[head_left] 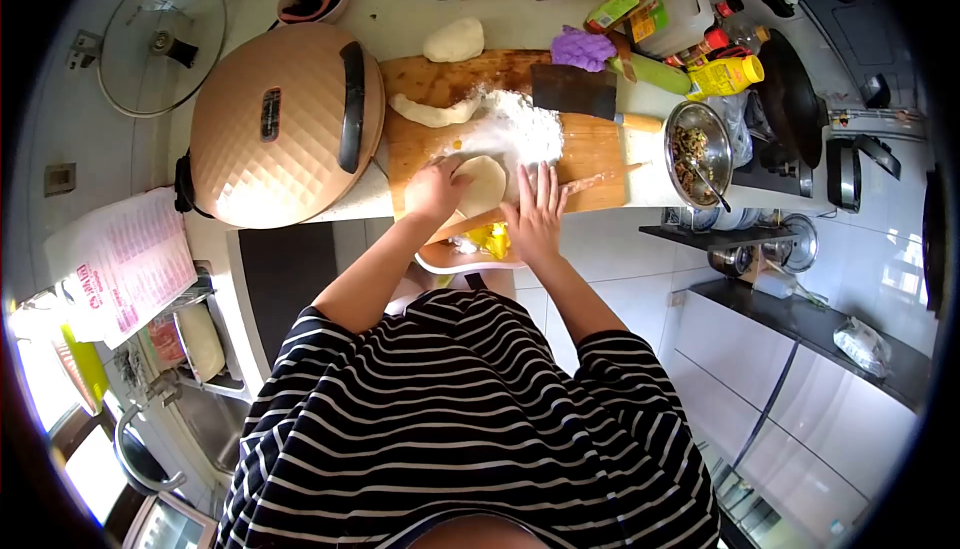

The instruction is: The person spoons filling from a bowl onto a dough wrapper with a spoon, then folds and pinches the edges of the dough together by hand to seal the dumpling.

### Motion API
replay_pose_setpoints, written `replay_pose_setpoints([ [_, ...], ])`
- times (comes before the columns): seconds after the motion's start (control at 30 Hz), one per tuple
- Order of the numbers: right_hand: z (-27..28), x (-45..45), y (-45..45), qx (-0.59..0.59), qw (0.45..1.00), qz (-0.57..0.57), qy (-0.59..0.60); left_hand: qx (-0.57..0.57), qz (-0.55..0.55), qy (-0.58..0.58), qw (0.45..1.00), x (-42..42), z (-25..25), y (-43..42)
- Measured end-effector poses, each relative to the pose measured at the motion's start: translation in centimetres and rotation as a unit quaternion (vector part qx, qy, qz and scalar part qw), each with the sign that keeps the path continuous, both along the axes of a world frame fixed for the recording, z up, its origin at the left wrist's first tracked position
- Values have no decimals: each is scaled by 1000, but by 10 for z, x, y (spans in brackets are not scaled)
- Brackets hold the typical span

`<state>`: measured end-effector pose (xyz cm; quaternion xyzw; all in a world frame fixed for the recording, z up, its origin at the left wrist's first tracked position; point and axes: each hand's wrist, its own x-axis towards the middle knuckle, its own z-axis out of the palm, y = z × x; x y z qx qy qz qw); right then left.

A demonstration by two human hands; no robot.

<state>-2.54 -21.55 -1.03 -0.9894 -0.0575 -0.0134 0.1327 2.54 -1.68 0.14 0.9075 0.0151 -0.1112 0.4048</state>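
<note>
- Counter (395, 9): carries the cutting board (595, 146), flour patch (520, 131) in mid-board.
- Step, my read: dough round being flattened at the board's near edge.
- Forearms: both angle forward and inward, elbows bent, hands near each other low over the board.
- Left hand (435, 192): at the dough's left side, fingers bent, thumb toward it. Can't tell if they pinch or just rest.
- Right hand (537, 214): palm down, fingers long and slightly apart, over the rolling pin (597, 180), not wrapped around it.
- Dough round (487, 185): between the hands, flat, just nearer the body than the flour.
- Next move calls for even pin pressure, left fingers clear of its path. Risk: uneven thickness.
</note>
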Motion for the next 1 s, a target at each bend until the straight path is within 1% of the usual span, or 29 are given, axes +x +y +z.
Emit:
replay_pose_setpoints([
  [0.07, 11, -10, -16, 20, 998, 58, 29, 8, 12, -3, 1000, -3, 2, 0],
  [0.1, 17, -12, -21, 30, 995, 86, 44, -30, 28, 27, 999, -3, 1, 0],
  [0.13, 19, -14, -24, 49, 994, 90, 32, -68, 44, 58, 995, -4, 1, 1],
  [0.17, 18, -14, -26, 44, 993, 102, 27, -105, 61, 89, 989, -4, 1, 1],
  [0.23, 20, -9, -29, 35, 991, 128, 15, -133, 73, 92, 984, -6, 3, -2],
  [0.27, 21, -8, -28, 70, 988, 137, -26, -147, 80, 94, 981, -6, 4, -3],
  [0.37, 11, -8, -34, 102, 978, 179, -28, -186, 97, 89, 974, -4, 2, -7],
  [0.4, 21, -7, -30, 118, 977, 169, -63, -211, 121, 88, 966, -3, 3, -9],
  [0.47, 29, -6, -35, 140, 974, 163, -69, -261, 169, 87, 946, -2, 3, -14],
  [0.57, 39, -1, -42, 140, 976, 158, -59, -206, 78, 70, 973, -3, -12, -14],
  [0.6, 37, 1, -43, 143, 976, 152, -54, -182, 45, 108, 976, -5, -8, -13],
  [0.7, 28, 4, -44, 133, 984, 120, -21, -64, 4, 170, 983, -8, 18, -14],
  [0.73, 25, 3, -43, 127, 986, 109, -6, -46, -16, 127, 991, -10, 12, -13],
  [0.83, 23, 2, -31, 35, 993, 106, -48, -8, -37, 49, 998, -10, 16, -13],
  [0.87, 16, 3, -27, 3, 995, 94, -30, -12, -31, 39, 999, -9, 15, -14],
  [1.0, 11, 29, -7, 26, 999, 39, -3, -35, -9, -3, 999, -4, 6, -15],
])
